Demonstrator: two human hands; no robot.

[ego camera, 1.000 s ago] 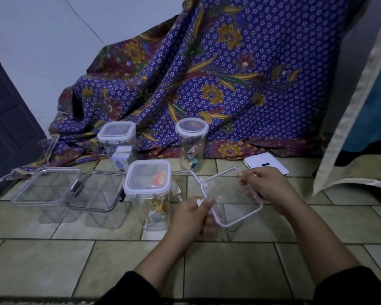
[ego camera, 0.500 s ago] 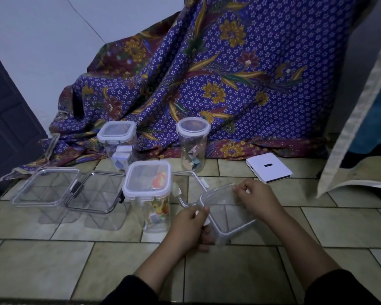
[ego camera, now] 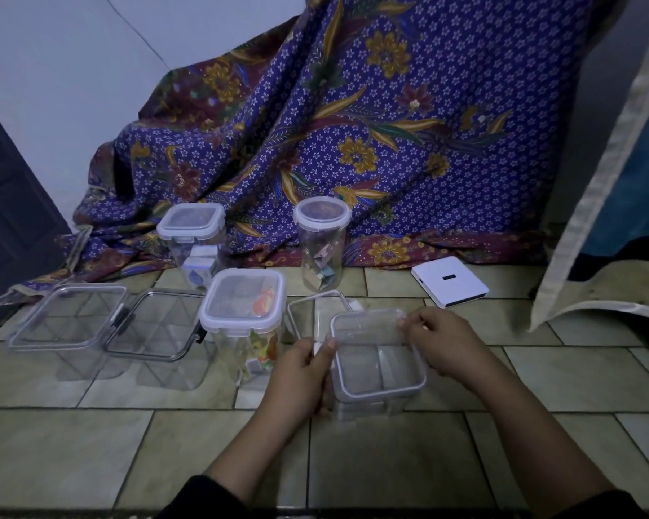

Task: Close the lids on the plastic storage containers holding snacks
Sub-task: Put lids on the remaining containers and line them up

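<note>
Behind everything, a large purple batik cloth [ego camera: 371,125] with gold and maroon flowers drapes down the wall and spills onto the tiled floor [ego camera: 90,443], where all the things stand. At the left, two wide, clear boxes sit side by side and touching: the left clear box [ego camera: 68,320] and the right clear box [ego camera: 154,327], the latter with a dark latch at its rim; whether their lids are pressed down I cannot tell. A flat white device [ego camera: 449,282] lies on the tiles at the right, well apart from the containers. Near the cloth stand a square container [ego camera: 192,241] with a white-rimmed lid on top and small packets inside, and a round jar [ego camera: 322,243], lidded, with wrapped snacks at its bottom. Nearer the camera, a tall square container [ego camera: 242,320] holds colourful snacks under a seated lid. Just right of it is the open-looking clear container [ego camera: 377,361], with a clear lid [ego camera: 364,324] laid across its top, the far edge not clearly seated. The left hand [ego camera: 300,376] grasps the container's left side, thumb and fingers pinching a white latch tab. The right hand [ego camera: 443,342] curls over the right far corner, fingertips pressing the lid's edge.
</note>
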